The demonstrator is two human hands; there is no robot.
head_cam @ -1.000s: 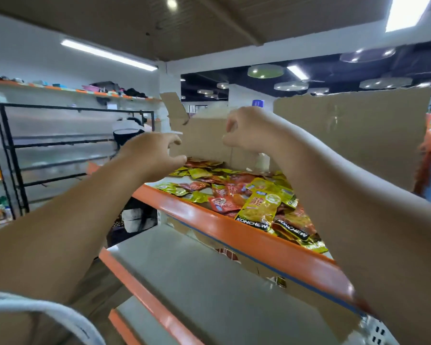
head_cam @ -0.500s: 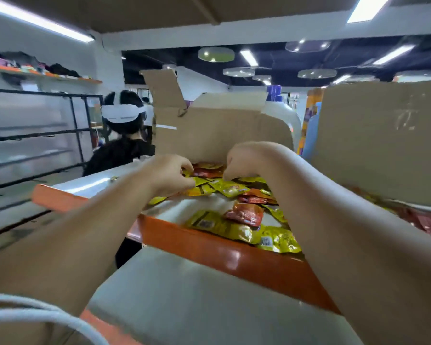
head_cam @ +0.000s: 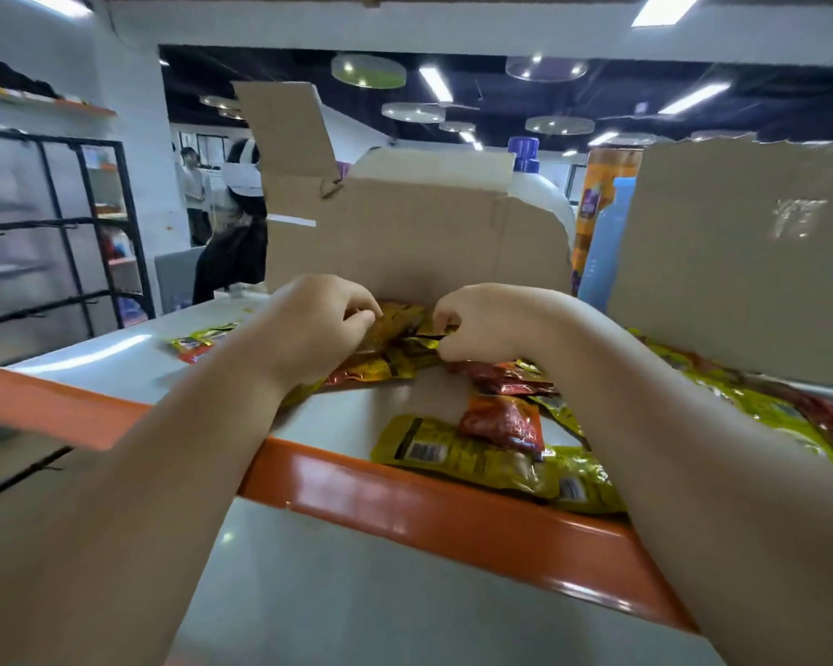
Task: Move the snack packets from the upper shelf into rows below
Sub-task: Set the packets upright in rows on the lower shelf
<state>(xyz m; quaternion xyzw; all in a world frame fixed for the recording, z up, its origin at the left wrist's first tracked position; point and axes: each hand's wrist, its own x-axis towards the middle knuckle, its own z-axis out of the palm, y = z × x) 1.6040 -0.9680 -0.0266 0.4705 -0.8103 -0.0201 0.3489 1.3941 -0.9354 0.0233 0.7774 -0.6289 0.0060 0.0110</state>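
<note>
Right now the gap that matters is almost nil: the snack packets [head_cam: 395,331] in play lie directly between the left hand [head_cam: 318,324] and the right hand [head_cam: 477,324], at the back of the upper shelf [head_cam: 116,362] just in front of the open cardboard box [head_cam: 405,237]. Neither hand is nearer than the other. Both have their fingers curled in, the left round an orange-gold packet and the right pinching the dark-edged rim of a yellow one (how many each has gathered cannot be told, since the knuckles hide the palms). The heap spreads sideways along the shelf, left to right, so the hands meet it from its two ends. The lower shelf [head_cam: 357,598], a bare grey board, lies toward the person and down, under the forearms, so the coming move is judged to be a pull back over the orange lip [head_cam: 405,502] and then a drop. The packets are small, flat, glossy foil pouches in yellow, orange and red, crinkled and likely slippery. A yellow packet [head_cam: 434,449] and a red packet [head_cam: 501,420] lie loose nearer the lip, beside the right forearm.
</note>
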